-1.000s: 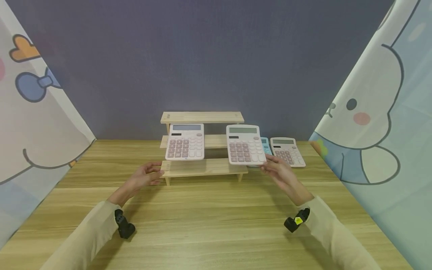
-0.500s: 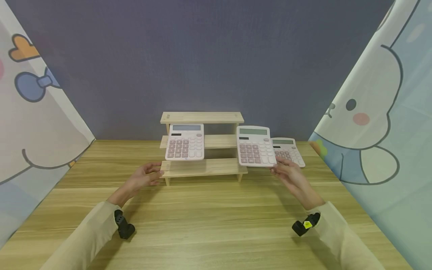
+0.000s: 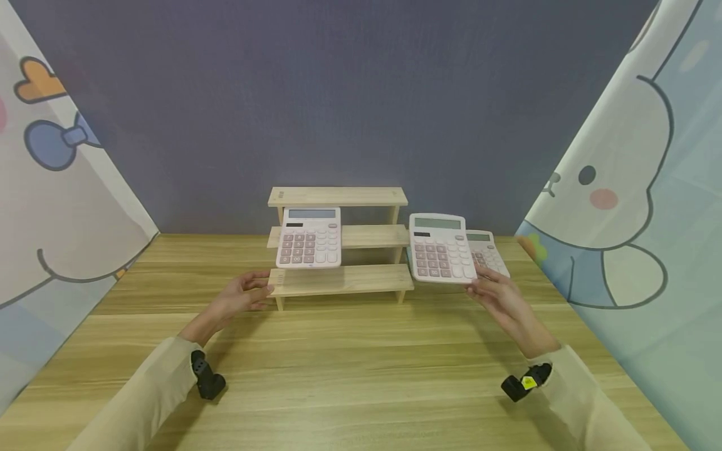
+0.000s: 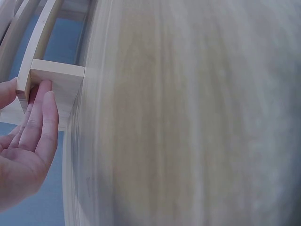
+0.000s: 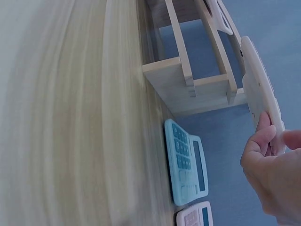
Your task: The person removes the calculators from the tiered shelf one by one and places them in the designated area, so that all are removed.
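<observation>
Calculator (image 3: 434, 247) in white with pinkish keys, raised clear of the wood-grain surface (image 3: 338, 369) and just beside the right end of a three-tier wooden rack (image 3: 344, 196), keys to the front. By appearance, work only partway along. Already on the rack: a similar propped calculator (image 3: 309, 238), leaning at the left end, display uppermost, exact tier beneath its lower edge hard to make out. Down on the surface past the rack's right end: a light-blue calculator (image 5: 182, 162), visible only from the right wrist, and a pale pink calculator (image 3: 489, 255), partly hidden in the head view. Left to do, judging by the layout: a resting place for the raised calculator, with the pair on the surface also off the rack. At the raised calculator's lower right corner, right hand (image 3: 502, 300) in a narrow pinch, thumb on the keyed face, fingers curled behind. Contact between raised calculator and rack impossible to tell. Opposite, left hand (image 3: 242, 295) gripping the left end of the rack's lower shelf (image 3: 350, 280), gap no wider than the board between, thumb on one side and fingers reaching under, apparently for steadiness.
</observation>
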Tool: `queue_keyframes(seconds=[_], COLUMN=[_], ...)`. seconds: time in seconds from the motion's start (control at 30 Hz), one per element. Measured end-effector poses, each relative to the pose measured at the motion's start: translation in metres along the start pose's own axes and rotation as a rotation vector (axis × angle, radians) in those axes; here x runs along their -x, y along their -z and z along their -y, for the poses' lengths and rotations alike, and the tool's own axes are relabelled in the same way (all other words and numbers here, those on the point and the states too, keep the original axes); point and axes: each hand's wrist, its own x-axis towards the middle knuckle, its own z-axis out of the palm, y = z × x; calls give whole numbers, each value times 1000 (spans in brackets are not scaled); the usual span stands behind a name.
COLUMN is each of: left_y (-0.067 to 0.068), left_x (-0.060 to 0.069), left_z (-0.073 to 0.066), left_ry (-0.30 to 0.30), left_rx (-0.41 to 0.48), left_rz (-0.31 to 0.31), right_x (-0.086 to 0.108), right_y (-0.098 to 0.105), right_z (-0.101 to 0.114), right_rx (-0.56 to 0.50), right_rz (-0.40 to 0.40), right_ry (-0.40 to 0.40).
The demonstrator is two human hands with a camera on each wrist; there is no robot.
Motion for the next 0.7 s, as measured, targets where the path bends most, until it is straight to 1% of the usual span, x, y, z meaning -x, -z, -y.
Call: queue_keyframes(seconds=[0.17,0.33,0.7], left_y=[0,0,0], left_x=[0,0,1], left_z=[0,0,0], left_ry=[3,2,2], left_rx=[-10,-13,-7], left_rz=[-3,-1,2], right_x=[5,9,19], right_y=[6,13,29], right_z=[-1,-3,-14], right_rx=[16,78,136], right_rz=[-7,-26,-9], right_ry=[-2,-4,-28])
